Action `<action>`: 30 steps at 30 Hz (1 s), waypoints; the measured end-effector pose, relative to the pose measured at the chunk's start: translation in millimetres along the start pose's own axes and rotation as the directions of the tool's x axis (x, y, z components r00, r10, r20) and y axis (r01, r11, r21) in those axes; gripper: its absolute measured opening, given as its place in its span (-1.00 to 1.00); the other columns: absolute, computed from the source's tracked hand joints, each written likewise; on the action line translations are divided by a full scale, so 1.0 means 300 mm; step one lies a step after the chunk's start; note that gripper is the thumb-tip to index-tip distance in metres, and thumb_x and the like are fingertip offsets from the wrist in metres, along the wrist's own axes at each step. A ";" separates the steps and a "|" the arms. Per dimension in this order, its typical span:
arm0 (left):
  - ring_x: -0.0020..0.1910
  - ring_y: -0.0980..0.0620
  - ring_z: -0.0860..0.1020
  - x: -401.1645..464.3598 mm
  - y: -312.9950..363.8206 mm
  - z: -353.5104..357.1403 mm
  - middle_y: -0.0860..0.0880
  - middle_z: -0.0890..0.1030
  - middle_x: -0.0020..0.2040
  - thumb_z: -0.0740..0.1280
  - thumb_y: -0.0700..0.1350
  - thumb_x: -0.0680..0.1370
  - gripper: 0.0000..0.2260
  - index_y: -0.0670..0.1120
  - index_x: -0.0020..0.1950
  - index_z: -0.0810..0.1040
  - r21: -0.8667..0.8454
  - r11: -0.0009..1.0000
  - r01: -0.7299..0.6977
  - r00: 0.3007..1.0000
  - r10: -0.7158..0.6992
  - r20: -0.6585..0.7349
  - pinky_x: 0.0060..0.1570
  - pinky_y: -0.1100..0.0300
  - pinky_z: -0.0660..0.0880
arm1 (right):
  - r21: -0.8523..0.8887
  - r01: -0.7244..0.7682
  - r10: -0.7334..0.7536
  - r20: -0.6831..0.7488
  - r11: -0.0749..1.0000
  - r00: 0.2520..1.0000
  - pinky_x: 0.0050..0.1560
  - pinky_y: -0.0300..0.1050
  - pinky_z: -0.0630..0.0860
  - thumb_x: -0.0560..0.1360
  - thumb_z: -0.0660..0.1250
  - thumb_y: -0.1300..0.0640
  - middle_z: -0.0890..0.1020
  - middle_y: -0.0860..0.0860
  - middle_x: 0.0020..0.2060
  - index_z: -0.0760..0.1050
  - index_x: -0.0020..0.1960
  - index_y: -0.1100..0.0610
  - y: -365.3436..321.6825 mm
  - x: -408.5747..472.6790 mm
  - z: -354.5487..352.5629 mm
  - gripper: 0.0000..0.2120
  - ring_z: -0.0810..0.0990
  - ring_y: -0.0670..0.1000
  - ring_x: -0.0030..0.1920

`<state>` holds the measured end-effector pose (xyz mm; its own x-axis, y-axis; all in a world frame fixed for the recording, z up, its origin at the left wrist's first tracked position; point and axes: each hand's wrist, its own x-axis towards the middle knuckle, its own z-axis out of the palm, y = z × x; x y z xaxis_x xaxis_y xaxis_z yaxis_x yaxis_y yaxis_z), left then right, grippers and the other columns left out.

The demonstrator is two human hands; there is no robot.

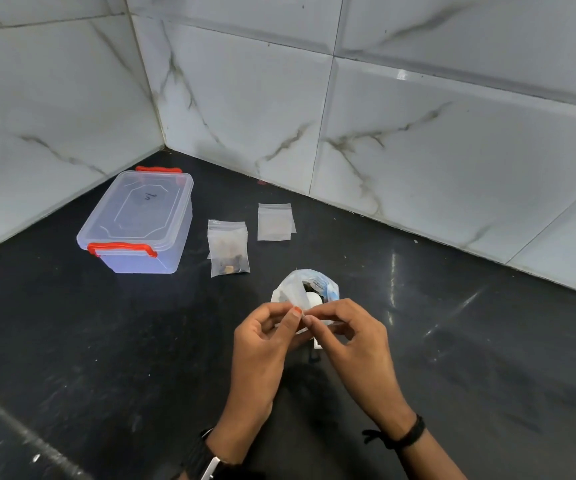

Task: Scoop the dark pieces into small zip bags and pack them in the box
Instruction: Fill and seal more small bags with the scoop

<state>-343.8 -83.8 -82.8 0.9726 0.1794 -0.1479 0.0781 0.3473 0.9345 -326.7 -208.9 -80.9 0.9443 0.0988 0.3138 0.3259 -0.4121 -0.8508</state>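
Clear plastic box (137,221), lid marking unreadable; left hand (265,336) and right hand (352,336) fingers pinching small zip bag (302,327).

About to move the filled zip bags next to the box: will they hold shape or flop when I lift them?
Probably floppy: the filled zip bags are thin clear film lying flat on the counter. The dark pieces sit low in them, so lifted by the top edge they would likely hang bottom-heavy. They look light, and the film may be slippery, so pinch firmly.

Both forearms reach forward; the left hand (265,336) and right hand (352,336) meet fingertip to fingertip, fingers curled, pinching.
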 end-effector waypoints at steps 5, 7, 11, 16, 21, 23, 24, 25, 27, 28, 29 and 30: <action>-0.07 -0.08 0.69 0.004 0.004 0.006 -0.18 0.68 -0.06 0.39 -0.08 0.37 -0.69 -0.26 0.01 0.58 -0.033 0.999 0.013 1.000 -0.012 0.016 -0.04 0.07 0.63 | 0.147 -0.132 0.127 0.044 0.980 0.991 -0.13 -0.34 0.54 0.38 0.37 -0.02 0.67 -0.15 -0.22 0.63 -0.14 -0.09 -0.013 0.014 -0.015 -0.91 0.63 -0.17 -0.10; -0.08 -0.09 0.69 0.004 0.004 0.008 -0.19 0.68 -0.07 0.40 -0.09 0.37 -0.68 -0.29 0.00 0.57 -0.056 0.998 0.014 1.000 -0.013 0.012 -0.06 0.10 0.63 | 0.154 -0.149 0.142 0.055 0.977 0.988 -0.14 -0.36 0.53 0.37 0.37 -0.02 0.67 -0.16 -0.23 0.62 -0.15 -0.12 -0.018 0.019 -0.017 -0.92 0.63 -0.19 -0.11; -0.09 -0.11 0.69 0.006 0.003 0.007 -0.20 0.68 -0.11 0.40 -0.13 0.38 -0.72 -0.30 -0.04 0.59 -0.084 0.996 0.006 1.000 -0.006 0.000 -0.08 0.12 0.63 | 0.181 -0.178 0.167 0.074 0.967 0.983 -0.15 -0.33 0.54 0.39 0.41 0.03 0.68 -0.11 -0.23 0.66 -0.15 -0.05 -0.016 0.021 -0.018 -0.93 0.64 -0.16 -0.13; -0.09 -0.10 0.69 0.002 0.005 0.004 -0.17 0.69 -0.13 0.39 -0.15 0.36 -0.77 -0.27 -0.06 0.63 -0.121 0.993 0.010 1.000 -0.008 0.021 -0.10 0.15 0.63 | 0.184 -0.222 0.213 0.066 0.958 0.975 -0.16 -0.29 0.55 0.42 0.43 0.11 0.69 -0.05 -0.21 0.66 -0.14 0.05 -0.011 0.021 -0.025 -0.95 0.65 -0.12 -0.16; -0.13 -0.09 0.69 0.007 0.004 0.004 -0.18 0.69 -0.17 0.39 -0.17 0.35 -0.80 -0.28 -0.11 0.62 -0.174 0.985 0.012 1.000 -0.011 0.006 -0.12 0.15 0.63 | 0.107 -0.180 0.170 0.096 0.978 0.981 -0.19 -0.31 0.55 0.41 0.44 0.09 0.68 -0.12 -0.20 0.64 -0.11 -0.01 -0.023 0.016 -0.032 -0.94 0.64 -0.15 -0.18; -0.12 -0.11 0.68 0.008 0.002 0.003 -0.19 0.69 -0.16 0.39 -0.17 0.35 -0.80 -0.27 -0.11 0.63 -0.180 0.984 0.022 1.000 -0.020 0.012 -0.10 0.14 0.63 | 0.088 -0.179 0.170 0.100 0.980 0.980 -0.20 -0.30 0.56 0.41 0.44 0.08 0.68 -0.13 -0.20 0.65 -0.11 -0.01 -0.024 0.017 -0.036 -0.93 0.64 -0.16 -0.19; -0.11 -0.12 0.68 0.008 0.000 0.004 -0.20 0.69 -0.15 0.39 -0.17 0.35 -0.79 -0.28 -0.10 0.63 -0.180 0.983 0.024 1.000 -0.021 0.017 -0.09 0.12 0.63 | 0.096 -0.189 0.179 0.098 0.977 0.979 -0.20 -0.30 0.56 0.40 0.45 0.09 0.68 -0.12 -0.20 0.65 -0.12 0.01 -0.025 0.019 -0.038 -0.93 0.64 -0.15 -0.19; -0.09 -0.14 0.68 0.009 -0.003 0.004 -0.21 0.69 -0.14 0.40 -0.17 0.36 -0.79 -0.28 -0.09 0.63 -0.178 0.984 0.022 1.000 -0.019 0.022 -0.07 0.11 0.63 | 0.120 -0.209 0.198 0.096 0.970 0.975 -0.21 -0.29 0.57 0.40 0.45 0.10 0.69 -0.09 -0.21 0.66 -0.12 0.03 -0.025 0.019 -0.040 -0.94 0.65 -0.15 -0.19; -0.08 -0.15 0.68 0.008 -0.006 0.004 -0.23 0.68 -0.12 0.39 -0.17 0.37 -0.78 -0.29 -0.08 0.62 -0.170 0.985 0.020 1.000 -0.016 0.026 -0.04 0.09 0.62 | 0.162 -0.248 0.234 0.104 0.955 0.967 -0.19 -0.24 0.60 0.40 0.45 0.11 0.70 -0.04 -0.21 0.67 -0.13 0.08 -0.024 0.021 -0.044 -0.93 0.67 -0.11 -0.18; -0.07 -0.15 0.68 0.007 -0.007 0.004 -0.23 0.68 -0.12 0.39 -0.18 0.37 -0.78 -0.29 -0.07 0.62 -0.169 0.985 0.019 0.999 -0.014 0.030 -0.04 0.09 0.62 | 0.160 -0.252 0.236 0.108 0.955 0.966 -0.16 -0.22 0.61 0.40 0.44 0.11 0.70 -0.03 -0.21 0.67 -0.13 0.09 -0.022 0.021 -0.045 -0.92 0.67 -0.10 -0.17; -0.07 -0.15 0.68 0.007 -0.008 0.005 -0.23 0.68 -0.11 0.39 -0.18 0.37 -0.77 -0.30 -0.06 0.62 -0.167 0.986 0.016 0.999 -0.010 0.035 -0.05 0.11 0.62 | 0.148 -0.248 0.232 0.113 0.957 0.966 -0.14 -0.20 0.61 0.41 0.44 0.09 0.70 -0.03 -0.22 0.66 -0.13 0.09 -0.021 0.021 -0.046 -0.91 0.67 -0.08 -0.17; -0.07 -0.15 0.68 0.005 -0.008 0.004 -0.23 0.69 -0.11 0.39 -0.18 0.38 -0.78 -0.30 -0.06 0.62 -0.159 0.987 0.010 0.999 -0.003 0.040 -0.05 0.13 0.62 | 0.137 -0.241 0.227 0.114 0.961 0.967 -0.14 -0.18 0.61 0.41 0.44 0.09 0.70 -0.03 -0.23 0.66 -0.13 0.10 -0.019 0.021 -0.045 -0.91 0.67 -0.07 -0.18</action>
<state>-342.2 -85.5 -84.8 0.9803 0.1412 -0.1381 0.0518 0.4906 0.8698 -323.4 -218.1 -68.4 0.9925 0.1050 0.0627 0.0913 -0.2955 -0.9510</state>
